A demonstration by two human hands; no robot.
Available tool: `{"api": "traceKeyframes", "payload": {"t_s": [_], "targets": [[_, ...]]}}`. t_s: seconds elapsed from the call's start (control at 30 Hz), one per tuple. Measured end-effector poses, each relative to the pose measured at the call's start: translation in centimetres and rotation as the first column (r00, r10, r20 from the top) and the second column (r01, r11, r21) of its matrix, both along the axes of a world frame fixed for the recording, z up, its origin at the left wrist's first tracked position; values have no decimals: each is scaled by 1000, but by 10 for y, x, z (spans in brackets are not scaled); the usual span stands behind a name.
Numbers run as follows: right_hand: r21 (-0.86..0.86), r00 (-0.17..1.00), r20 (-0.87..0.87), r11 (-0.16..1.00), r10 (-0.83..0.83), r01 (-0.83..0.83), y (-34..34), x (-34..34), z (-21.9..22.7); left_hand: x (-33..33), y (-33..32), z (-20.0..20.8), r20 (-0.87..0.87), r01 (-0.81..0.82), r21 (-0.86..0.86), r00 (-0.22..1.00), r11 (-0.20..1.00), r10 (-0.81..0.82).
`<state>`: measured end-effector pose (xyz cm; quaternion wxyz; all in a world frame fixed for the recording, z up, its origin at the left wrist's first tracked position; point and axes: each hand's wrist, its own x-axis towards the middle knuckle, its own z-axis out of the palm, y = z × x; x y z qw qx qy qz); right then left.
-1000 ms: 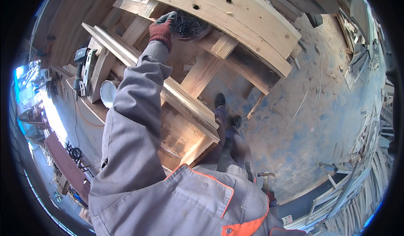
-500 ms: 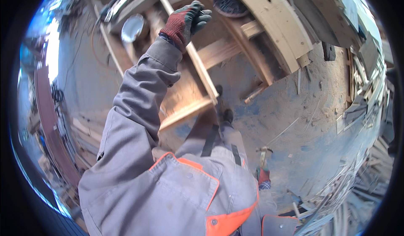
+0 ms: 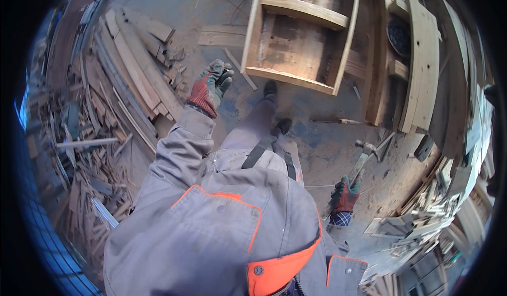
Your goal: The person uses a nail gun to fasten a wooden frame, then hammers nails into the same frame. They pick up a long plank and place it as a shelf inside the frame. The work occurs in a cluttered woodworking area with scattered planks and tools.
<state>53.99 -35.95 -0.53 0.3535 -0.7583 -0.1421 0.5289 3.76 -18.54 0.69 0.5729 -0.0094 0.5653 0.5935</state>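
Note:
In a red and grey-green glove, my left hand [image 3: 212,86] is raised to the left of a wooden frame, its fingers curled closed. A tiny dark bit shows at the fingertips, too small to name. My right hand [image 3: 345,194], gloved alike, grips the handle of a claw hammer [image 3: 364,149] low on my right, its metal head pointing away from me. Ahead of me stands the open box-like wooden frame [image 3: 296,79], with a crosspiece [image 3: 306,11] across its inside. Neither hand touches it.
Long boards [image 3: 132,63] and heaped offcuts [image 3: 95,185] lie at the left. On the right are thick timbers [image 3: 420,63], a dark round bowl [image 3: 398,36] with small dark contents, and a scrap-wood pile [image 3: 428,195]. My shoes [image 3: 282,126] are near the frame's closest edge.
My left hand has come back from above the frame to its left side. The hammer in my right hand is raised further into view. My view has swung left.

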Motion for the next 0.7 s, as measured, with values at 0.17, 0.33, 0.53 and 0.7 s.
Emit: {"api": "traceKeyframes", "payload": {"t_s": [0.17, 0.33, 0.53, 0.7], "targets": [[296, 923, 252, 886, 290, -358, 78, -47, 61, -13, -33, -44, 70, -203, 45, 977, 978, 199], [486, 838, 257, 685, 480, -542, 147, -114, 101, 5, -48, -86, 200, -335, -42, 920, 941, 337], [357, 524, 470, 390, 710, -849, 213, -174, 87, 17, -47, -131, 332, -391, -113, 852, 913, 406], [-70, 6, 649, 68, 760, -995, 245, -210, 79, 18, -30, -157, 376, -420, -9, 839, 908, 392]]}}
